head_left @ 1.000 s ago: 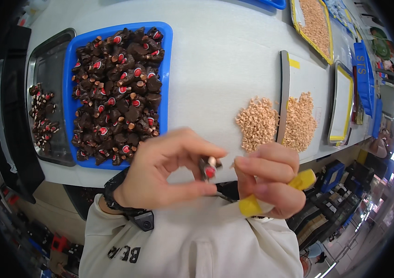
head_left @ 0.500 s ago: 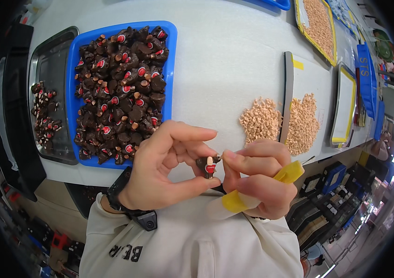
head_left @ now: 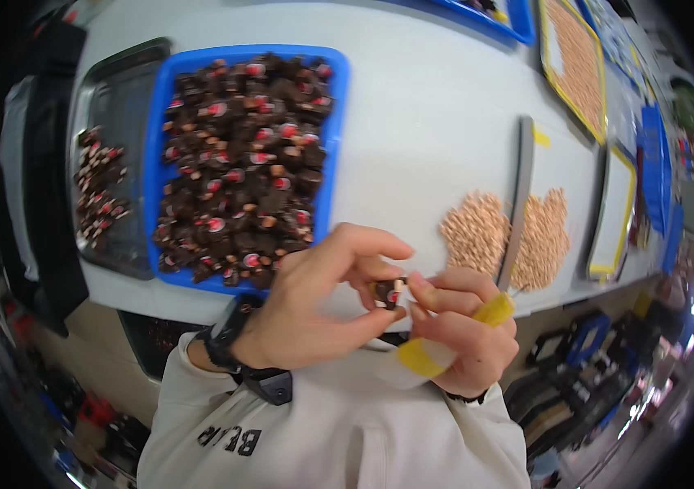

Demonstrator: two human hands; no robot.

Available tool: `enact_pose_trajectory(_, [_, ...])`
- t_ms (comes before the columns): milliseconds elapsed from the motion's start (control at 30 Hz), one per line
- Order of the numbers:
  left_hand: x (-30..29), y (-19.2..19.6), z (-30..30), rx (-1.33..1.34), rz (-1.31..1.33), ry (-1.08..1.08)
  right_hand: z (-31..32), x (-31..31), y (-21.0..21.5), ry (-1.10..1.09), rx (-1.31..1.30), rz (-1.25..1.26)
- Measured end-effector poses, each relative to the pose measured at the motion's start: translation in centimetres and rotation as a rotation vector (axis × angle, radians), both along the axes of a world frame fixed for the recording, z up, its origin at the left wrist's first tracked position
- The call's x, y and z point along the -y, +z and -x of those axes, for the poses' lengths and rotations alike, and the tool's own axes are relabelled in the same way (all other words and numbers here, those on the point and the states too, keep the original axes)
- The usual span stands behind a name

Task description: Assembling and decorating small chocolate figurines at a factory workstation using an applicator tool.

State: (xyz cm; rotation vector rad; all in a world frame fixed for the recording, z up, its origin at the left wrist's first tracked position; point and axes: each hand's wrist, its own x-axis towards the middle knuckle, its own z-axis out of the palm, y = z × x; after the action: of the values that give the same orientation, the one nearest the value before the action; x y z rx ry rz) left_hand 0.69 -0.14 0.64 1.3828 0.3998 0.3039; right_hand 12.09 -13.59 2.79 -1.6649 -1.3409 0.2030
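My left hand pinches a small dark brown figurine between thumb and fingers. The figurine has a red patch and a beige part on its front. My right hand is closed around a white squeeze bottle with yellow bands, which lies slantwise across the palm. Its thumb and forefinger meet right beside the figurine; whether a tiny piece is between them is too blurred to tell. On the left a blue tray holds a heap of similar dark brown figurines.
A metal tray with brown and beige pieces stands left of the blue tray. Two piles of small beige pieces lie at the right, parted by a grey strip. Yellow-edged trays and a blue bin stand further right.
The whole view has shifted, so the table and trays sit further right and slightly lower. Both hands keep their hold on figurine and bottle, still close together.
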Motion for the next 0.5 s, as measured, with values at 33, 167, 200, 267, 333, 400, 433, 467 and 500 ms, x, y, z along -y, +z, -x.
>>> enact_pose_trajectory(33, [-0.1, 0.1, -0.1, 0.027, -0.066, -0.005, 0.1, 0.0, 0.1, 0.019, -0.034, 0.008])
enact_pose_trajectory(167, [-1.0, 0.9, 1.6, 0.015, -0.180, 0.031, 0.8, -0.4, 0.4, -0.025, -0.203, 0.060])
enact_pose_trajectory(200, [-1.7, 1.3, 2.6, -0.022, -0.306, 0.074, 0.6, -0.5, 0.6, 0.023, -0.073, 0.094])
enact_pose_trajectory(267, [-3.6, 2.3, 5.3, -0.213, -0.494, 0.146, 0.3, -0.7, 0.5, -0.016, -0.117, -0.038])
enact_pose_trajectory(333, [-6.6, 2.5, 7.6, -0.298, -0.692, 0.556, -0.4, -0.6, 0.5, -0.026, -0.090, -0.080])
enact_pose_trajectory(400, [-9.7, 2.4, 9.2, -0.544, -0.736, 0.774, -0.4, -0.5, 0.3, -0.026, -0.148, -0.051])
enact_pose_trajectory(433, [-10.6, 2.3, 9.7, -0.585, -0.698, 0.789, -0.5, -0.4, 0.2, -0.012, -0.170, -0.048])
enact_pose_trajectory(467, [-11.0, 2.3, 10.2, -0.600, -0.794, 0.744, -0.5, -0.4, 0.1, 0.020, -0.164, -0.020])
enact_pose_trajectory(500, [-11.1, 2.1, 10.3, -0.775, -0.802, 0.733, -0.5, -0.4, 0.1, 0.015, -0.134, -0.046])
